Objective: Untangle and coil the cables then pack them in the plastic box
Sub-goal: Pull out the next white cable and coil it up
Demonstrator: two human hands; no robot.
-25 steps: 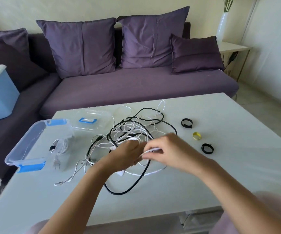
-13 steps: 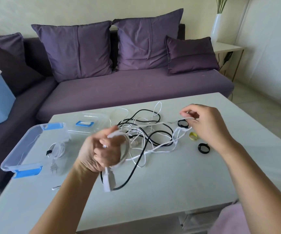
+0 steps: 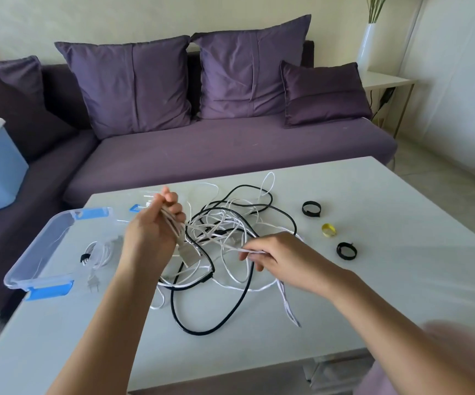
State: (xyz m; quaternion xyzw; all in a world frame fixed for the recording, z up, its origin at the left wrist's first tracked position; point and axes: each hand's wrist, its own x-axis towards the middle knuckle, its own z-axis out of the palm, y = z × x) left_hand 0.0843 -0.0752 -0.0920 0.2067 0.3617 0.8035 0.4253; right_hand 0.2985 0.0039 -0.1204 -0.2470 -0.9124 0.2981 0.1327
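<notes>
Gripping white cable (image 3: pixel 225 244): left hand (image 3: pixel 153 232), right hand (image 3: pixel 276 258) (two black straps (image 3: pixel 311 208) (image 3: pixel 346 250)).

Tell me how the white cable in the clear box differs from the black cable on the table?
The white cable is wound into a small coil bound by a black tie; the black cable sprawls in loose loops. The white cable lies inside the plastic box; the black cable lies on the table, tangled with other white cables. Both are thin, flexible cords.
</notes>
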